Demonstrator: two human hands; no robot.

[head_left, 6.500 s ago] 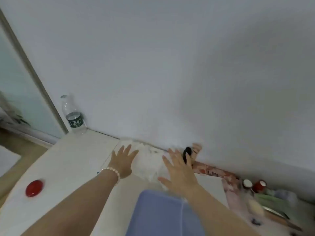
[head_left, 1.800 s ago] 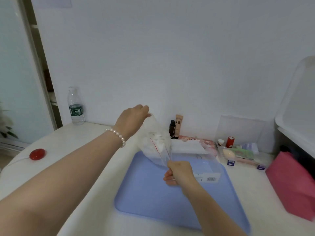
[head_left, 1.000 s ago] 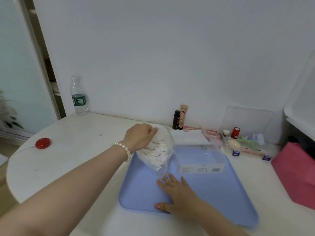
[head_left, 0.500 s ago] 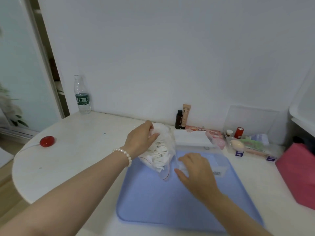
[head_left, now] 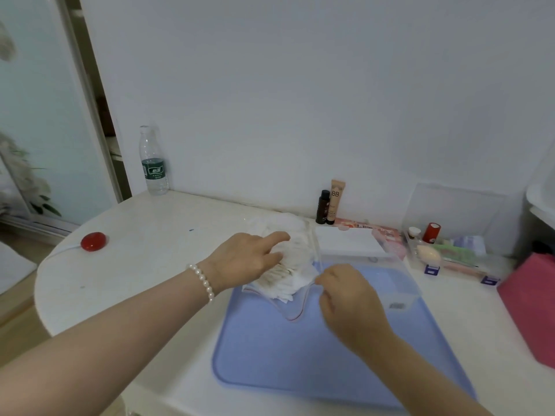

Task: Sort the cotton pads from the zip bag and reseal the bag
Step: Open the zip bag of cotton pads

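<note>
The zip bag [head_left: 295, 267] lay at the far-left corner of the blue tray [head_left: 315, 355] on the counter [head_left: 144, 265], its mouth with the red zip line sagging open toward me. I could see the cotton pads [head_left: 285, 288] stacked inside and spilling to the opening, though the clear film made the bag's far edge hard to trace. My left hand [head_left: 246, 258] rested on top of the bag, fingers loosely curved over it; whether the thumb gripped underneath was hidden from me. My right hand [head_left: 345, 292] pinched the bag's mouth at its right edge, the fingertips tucked out of sight. A clear box [head_left: 372, 274] behind that hand was partly covered by it. My right forearm ran off the bottom edge.
</note>
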